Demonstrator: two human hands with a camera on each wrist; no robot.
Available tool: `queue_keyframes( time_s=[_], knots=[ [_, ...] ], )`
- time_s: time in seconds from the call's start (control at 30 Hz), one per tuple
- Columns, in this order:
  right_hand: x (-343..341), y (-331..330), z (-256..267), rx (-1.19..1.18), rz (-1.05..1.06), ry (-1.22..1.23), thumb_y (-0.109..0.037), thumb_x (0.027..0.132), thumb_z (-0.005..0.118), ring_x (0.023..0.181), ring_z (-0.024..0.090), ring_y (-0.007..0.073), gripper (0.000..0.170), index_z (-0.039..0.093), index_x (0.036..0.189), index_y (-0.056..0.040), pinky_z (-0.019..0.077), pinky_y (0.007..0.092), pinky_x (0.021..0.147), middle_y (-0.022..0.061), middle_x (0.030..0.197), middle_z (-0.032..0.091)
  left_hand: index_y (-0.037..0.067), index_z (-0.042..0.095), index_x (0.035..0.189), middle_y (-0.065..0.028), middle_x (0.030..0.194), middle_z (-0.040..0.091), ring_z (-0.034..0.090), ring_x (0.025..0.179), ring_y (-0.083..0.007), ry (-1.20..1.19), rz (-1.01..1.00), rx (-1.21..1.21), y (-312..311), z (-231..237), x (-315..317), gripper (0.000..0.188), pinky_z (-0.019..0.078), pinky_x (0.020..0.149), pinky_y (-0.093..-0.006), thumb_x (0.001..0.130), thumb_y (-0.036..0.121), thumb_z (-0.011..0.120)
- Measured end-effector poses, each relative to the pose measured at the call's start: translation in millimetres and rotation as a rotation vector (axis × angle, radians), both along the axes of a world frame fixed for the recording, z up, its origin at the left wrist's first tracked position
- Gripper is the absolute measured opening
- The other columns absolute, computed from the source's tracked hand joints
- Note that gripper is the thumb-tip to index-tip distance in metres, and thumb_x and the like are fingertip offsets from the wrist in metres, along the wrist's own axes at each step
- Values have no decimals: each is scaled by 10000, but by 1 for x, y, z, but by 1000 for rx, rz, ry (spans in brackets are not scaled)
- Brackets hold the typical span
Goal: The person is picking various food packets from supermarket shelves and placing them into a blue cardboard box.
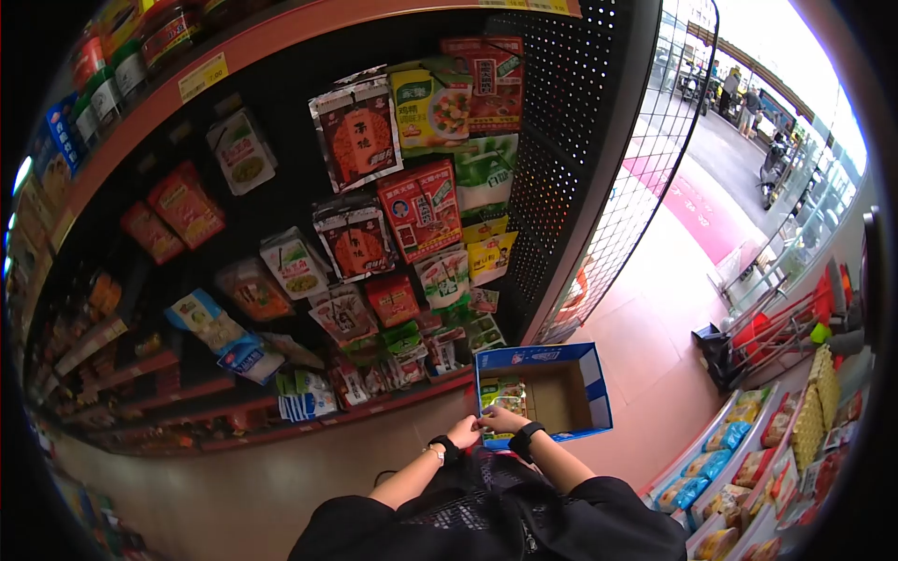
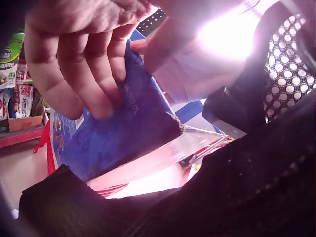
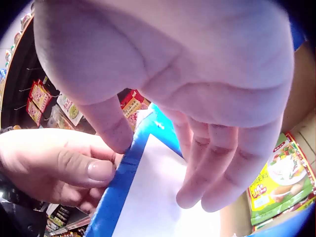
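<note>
A blue cardboard box [image 1: 599, 397] stands open-topped in front of the person, brown inside. At its near left corner the two hands are close together. The right hand [image 1: 503, 421] grips the rim, its thumb outside and its fingers [image 3: 229, 163] reaching down over the pale inner face of the wall. My left hand [image 1: 463, 433] holds the same corner from outside; its fingers [image 2: 101, 74] lie along the blue outer face, and its thumb [image 3: 101, 170] is right at the edge. Green-and-yellow seasoning packets [image 3: 281, 180] lie in the box's left part.
Seasoning packets [image 1: 421, 210] hang from hooks on the dark shelf rack [image 1: 552, 122] ahead and left. A wire mesh panel [image 1: 645, 159] stands beside the doorway. Bagged goods [image 1: 720, 449] fill a low shelf at right, near a red cart [image 1: 753, 332].
</note>
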State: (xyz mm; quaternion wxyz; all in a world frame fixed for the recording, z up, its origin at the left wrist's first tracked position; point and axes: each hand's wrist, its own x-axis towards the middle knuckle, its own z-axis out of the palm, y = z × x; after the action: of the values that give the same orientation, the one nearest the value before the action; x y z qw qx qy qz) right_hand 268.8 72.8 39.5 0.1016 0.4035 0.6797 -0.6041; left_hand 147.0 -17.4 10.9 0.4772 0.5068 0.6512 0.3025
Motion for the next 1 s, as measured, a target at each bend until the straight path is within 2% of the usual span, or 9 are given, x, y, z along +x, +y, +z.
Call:
queue_keyframes(
  time_s=[0.13, 0.43, 0.6, 0.7, 0.8, 0.87, 0.9, 0.93, 1.0],
  knots=[
    [4, -1, 2, -84, -8, 75, -333, 726, 518, 714, 507, 162, 485, 402, 1022, 33, 428, 265, 575, 126, 788, 527, 18, 509, 708, -116, 669, 548, 531, 636, -214, 72, -87, 36, -11, -3, -4, 166, 416, 587, -299, 690, 182, 529],
    [-8, 3, 0, 49, 269, -4, -262, 761, 443, 886, 472, 356, 410, 386, 986, 76, 379, 375, 722, 267, 919, 486, 21, 520, 700, -56, 637, 537, 512, 615, -118, -146, 78, 22, -32, -23, 5, 113, 417, 562, -253, 674, 128, 549],
    [-26, 8, -1, 156, 279, -132, -215, 757, 416, 901, 465, 345, 366, 378, 992, 64, 377, 370, 731, 264, 945, 475, 11, 515, 715, -43, 633, 530, 501, 607, -95, -309, -68, -17, -16, -22, -23, 126, 408, 548, -225, 692, 128, 557],
    [-30, -2, -17, 429, 532, -26, -128, 710, 387, 902, 472, 329, 342, 397, 1000, 54, 371, 352, 752, 247, 945, 487, 7, 525, 720, -57, 642, 539, 506, 602, -105, -203, -151, 73, -19, -16, -39, 123, 412, 548, -235, 689, 121, 561],
    [-21, 3, -43, 262, 192, -79, -170, 716, 484, 709, 542, 250, 227, 507, 855, 7, 432, 321, 596, 182, 823, 543, 16, 537, 730, -57, 653, 547, 515, 614, -124, -174, -211, 114, -16, -15, -62, 137, 416, 577, -262, 694, 148, 535],
    [-40, -12, 19, 61, -42, -224, -138, 691, 504, 613, 562, 221, 270, 500, 927, -8, 447, 311, 502, 146, 707, 562, 21, 537, 726, -54, 653, 547, 514, 614, -123, -190, -247, 80, -20, -16, -92, 139, 415, 580, -261, 694, 156, 528],
    [-26, -8, -26, 178, 16, -5, -141, 673, 546, 624, 548, 179, 166, 524, 757, 1, 443, 299, 536, 123, 719, 558, 26, 537, 723, -50, 653, 548, 513, 614, -123, -210, -245, 50, -20, -15, -108, 142, 413, 582, -259, 693, 164, 520],
    [-22, -14, -44, 20, -270, 170, -51, 645, 569, 505, 523, 162, 259, 502, 893, -17, 414, 269, 406, 92, 619, 535, 26, 537, 723, -50, 653, 548, 513, 614, -123, -203, -273, 52, -22, -14, -124, 142, 413, 582, -259, 693, 164, 520],
    [-39, -35, 8, -146, -641, 60, -25, 621, 585, 477, 510, 159, 220, 506, 827, -18, 413, 272, 397, 81, 591, 521, 33, 537, 714, -44, 646, 547, 509, 600, -118, -215, -178, -98, -42, -14, -155, 136, 410, 567, -250, 691, 167, 519]
  ],
)
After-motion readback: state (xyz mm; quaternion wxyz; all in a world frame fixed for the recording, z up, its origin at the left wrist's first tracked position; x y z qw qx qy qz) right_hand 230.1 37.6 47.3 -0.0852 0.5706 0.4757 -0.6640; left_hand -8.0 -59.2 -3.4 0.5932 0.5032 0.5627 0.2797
